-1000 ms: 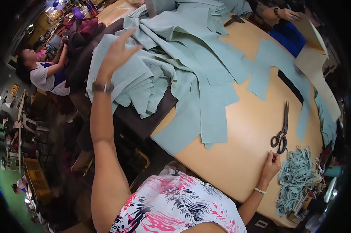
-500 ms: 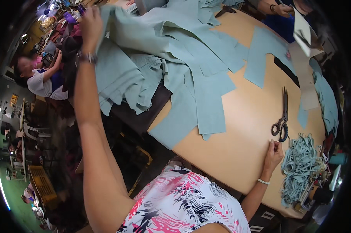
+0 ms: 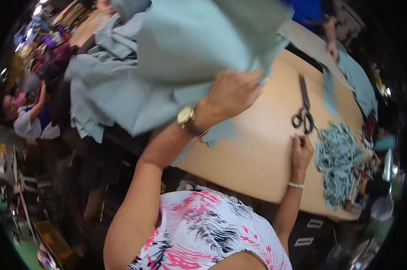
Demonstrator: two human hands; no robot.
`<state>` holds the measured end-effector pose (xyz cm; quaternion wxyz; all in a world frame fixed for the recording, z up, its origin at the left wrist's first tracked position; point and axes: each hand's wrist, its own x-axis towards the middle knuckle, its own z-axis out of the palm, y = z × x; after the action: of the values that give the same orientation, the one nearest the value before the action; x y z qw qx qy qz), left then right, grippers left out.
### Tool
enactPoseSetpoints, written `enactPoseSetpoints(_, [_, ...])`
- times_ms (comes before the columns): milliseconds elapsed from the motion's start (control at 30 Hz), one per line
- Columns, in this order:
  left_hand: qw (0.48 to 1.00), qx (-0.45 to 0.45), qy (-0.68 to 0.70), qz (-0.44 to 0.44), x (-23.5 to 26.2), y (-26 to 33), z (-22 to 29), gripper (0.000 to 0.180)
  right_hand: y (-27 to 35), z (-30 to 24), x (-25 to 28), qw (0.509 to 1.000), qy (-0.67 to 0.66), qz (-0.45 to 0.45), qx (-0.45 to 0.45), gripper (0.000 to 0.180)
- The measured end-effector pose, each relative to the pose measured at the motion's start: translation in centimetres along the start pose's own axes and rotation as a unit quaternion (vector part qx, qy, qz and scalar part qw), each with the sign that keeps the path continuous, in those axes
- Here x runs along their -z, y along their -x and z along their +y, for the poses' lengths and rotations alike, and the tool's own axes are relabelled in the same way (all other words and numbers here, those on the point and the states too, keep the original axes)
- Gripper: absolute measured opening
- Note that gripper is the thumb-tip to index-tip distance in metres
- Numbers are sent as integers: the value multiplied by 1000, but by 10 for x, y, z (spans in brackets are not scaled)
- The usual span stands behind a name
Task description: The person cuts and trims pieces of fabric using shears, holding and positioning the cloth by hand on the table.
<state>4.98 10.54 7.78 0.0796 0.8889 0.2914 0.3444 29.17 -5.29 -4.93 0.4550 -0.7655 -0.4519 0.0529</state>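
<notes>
Left hand (image 3: 235,93) has the pale-blue cloth (image 3: 185,49) by its edge, best spot imo since it looks light, floppy; right hand (image 3: 302,150) curled, can't tell if empty.

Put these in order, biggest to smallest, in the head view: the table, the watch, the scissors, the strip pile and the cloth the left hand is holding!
Largest: cloth and table, too close to rank, as the cloth is lifted and cut off at the top.
Then strip pile.
Then scissors.
Smallest: watch.

Pale blue-green cloth (image 3: 190,49) billows from the left fingers (image 3: 252,80).
</notes>
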Motion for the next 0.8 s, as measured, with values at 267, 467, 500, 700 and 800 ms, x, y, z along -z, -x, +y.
enactPoseSetpoints(267, [991,-54,92,-76,-12,32,35,18,1,-101,-10,958,-46,14,283,71])
enactPoseSetpoints(467, [968,-232,78,-54,104,-38,71,32,-35,-189,57,920,-189,-277,205,39])
enactPoseSetpoints(500, [967,-248,23,-47,125,-48,77,36,-42,-192,73,904,-191,-294,243,31])
enactPoseSetpoints(700, [931,-134,18,-339,106,-93,-8,35,-124,-201,88,866,110,-421,248,27])
enactPoseSetpoints(800, [938,-131,-96,-307,97,-129,-88,36,-178,-206,38,883,214,-273,318,15])
